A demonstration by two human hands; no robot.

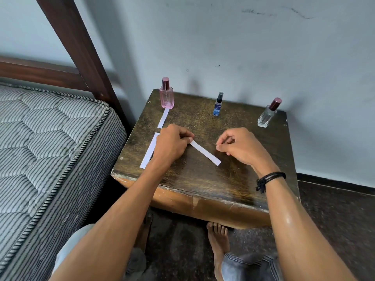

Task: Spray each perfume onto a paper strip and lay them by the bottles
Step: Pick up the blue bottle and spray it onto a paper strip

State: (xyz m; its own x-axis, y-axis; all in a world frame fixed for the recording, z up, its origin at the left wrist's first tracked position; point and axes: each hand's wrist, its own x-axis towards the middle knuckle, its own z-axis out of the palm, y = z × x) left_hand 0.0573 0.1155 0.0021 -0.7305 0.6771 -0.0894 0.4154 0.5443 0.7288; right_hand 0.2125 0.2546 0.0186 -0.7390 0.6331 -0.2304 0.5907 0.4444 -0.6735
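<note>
Pinching: the left hand (172, 145) grips one end of the held strip (206, 152) between thumb and curled fingers.
Held strip: white paper, running from the left hand's fingertips down and to the right. Its free end lies over the middle of the counter (203, 179); whether it touches the top, I cannot tell.
Right hand (241, 147): fingers curled in, thumb tip against forefinger tip, nothing visible between them. It sits just beside the held strip and apart from it.
Pink bottle (166, 96): upright at the far left corner of the counter, cap on.
Laid strip (163, 118): flat on the counter, its far end touching or just short of the pink bottle's base.
Blue bottle (218, 105): small, black spray top, upright at far centre; no paper beside it.
Clear bottle (267, 115): upright at the far right, dark red cap; no paper beside it.
Spare paper (149, 151): white, flat along the counter's left edge, partly hidden by the left wrist; one strip or two, I cannot tell.
Bracelet (269, 177): black cords on the right wrist.
Mattress (50, 138): striped, left of the counter.
Foot (218, 236): bare, on the floor under the counter's near edge.
</note>
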